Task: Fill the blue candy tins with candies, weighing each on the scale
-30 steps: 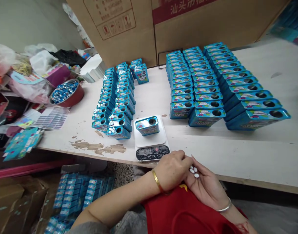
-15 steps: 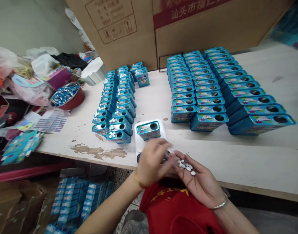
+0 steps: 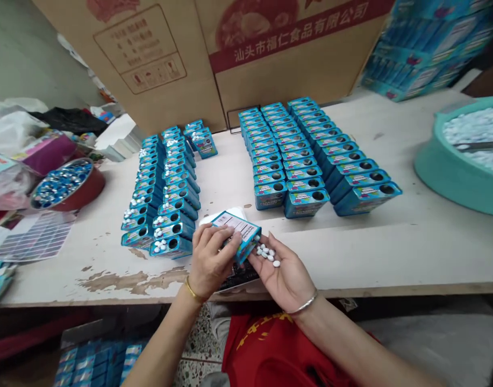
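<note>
Here, a blue tin beside white candies.

Left hand raised, fingers curled over, grip closed, gold bangle above it. Right hand palm up, cupped, silver bangle at wrist. Hands near each other, just apart.

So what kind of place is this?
Probably a small sweets-packing workshop: rows of blue tins line the table, a teal tub holds white candies, and cartons behind carry a food company's name.
</note>
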`<state>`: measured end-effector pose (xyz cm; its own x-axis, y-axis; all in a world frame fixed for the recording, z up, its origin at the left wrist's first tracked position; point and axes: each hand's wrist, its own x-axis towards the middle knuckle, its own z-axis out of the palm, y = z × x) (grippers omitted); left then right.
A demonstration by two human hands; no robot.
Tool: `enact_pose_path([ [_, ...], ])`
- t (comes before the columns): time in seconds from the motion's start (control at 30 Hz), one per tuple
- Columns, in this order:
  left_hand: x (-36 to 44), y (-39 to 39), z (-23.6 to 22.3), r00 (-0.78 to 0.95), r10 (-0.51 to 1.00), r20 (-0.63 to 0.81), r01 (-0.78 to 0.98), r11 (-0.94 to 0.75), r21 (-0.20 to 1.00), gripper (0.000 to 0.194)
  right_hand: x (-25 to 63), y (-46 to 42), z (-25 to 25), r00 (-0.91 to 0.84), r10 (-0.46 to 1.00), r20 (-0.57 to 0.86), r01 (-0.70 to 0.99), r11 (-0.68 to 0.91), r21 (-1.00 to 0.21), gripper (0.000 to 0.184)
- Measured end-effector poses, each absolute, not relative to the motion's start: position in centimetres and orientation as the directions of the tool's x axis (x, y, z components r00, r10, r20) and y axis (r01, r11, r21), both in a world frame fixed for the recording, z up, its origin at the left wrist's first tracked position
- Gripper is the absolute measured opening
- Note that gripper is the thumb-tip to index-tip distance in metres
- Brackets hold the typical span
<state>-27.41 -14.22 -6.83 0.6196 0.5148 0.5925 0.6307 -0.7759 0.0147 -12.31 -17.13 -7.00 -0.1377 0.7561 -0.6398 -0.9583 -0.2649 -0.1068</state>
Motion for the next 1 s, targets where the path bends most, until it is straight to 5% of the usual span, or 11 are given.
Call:
enact_pose_path([
  [0.13, -27.3, -14.4, -6.6, 0.627, 0.466, 0.625, 0.636, -0.769, -0.065, 0.028, -12.3, -16.8, -6.9, -0.142, 0.753, -0.642, -0.957, -0.271, -0.106, 0.028],
  [0.4, -27.6, -14.2, -8.3, 0.583, 0.514, 0.63, 0.657, -0.754, 0.007, 0.034, -12.0, -16.7, -6.7, -0.138, 0.736, -0.663, -0.964, -0.255, -0.082, 0.024],
  [0.57, -28.0, -14.3, -9.3, 0.4, 0.676, 0.619, 0.677, -0.673, 0.298, 0.037, -11.6, -16.9, -7.3, -0.081, 0.725, -0.684, -0.959, -0.244, -0.145, 0.022],
  [0.77, -29.1, -13.5, -11.5, 0.062, 0.935, 0.35, 0.472, -0.337, 0.815, 0.037, -10.7, -17.7, -8.1, -0.14, 0.741, -0.657, -0.929, -0.328, -0.173, 0.021],
  [0.9, -30.0, -12.6, -12.1, 0.027, 0.959, 0.281, 0.415, -0.267, 0.87, 0.044, -10.2, -18.5, -8.6, -0.169, 0.723, -0.67, -0.914, -0.369, -0.168, 0.019],
  [1.0, -30.2, -12.9, -11.1, 0.1, 0.926, 0.365, 0.542, -0.358, 0.761, 0.058, -9.8, -19.3, -9.0, -0.221, 0.717, -0.661, -0.9, -0.412, -0.146, 0.019],
])
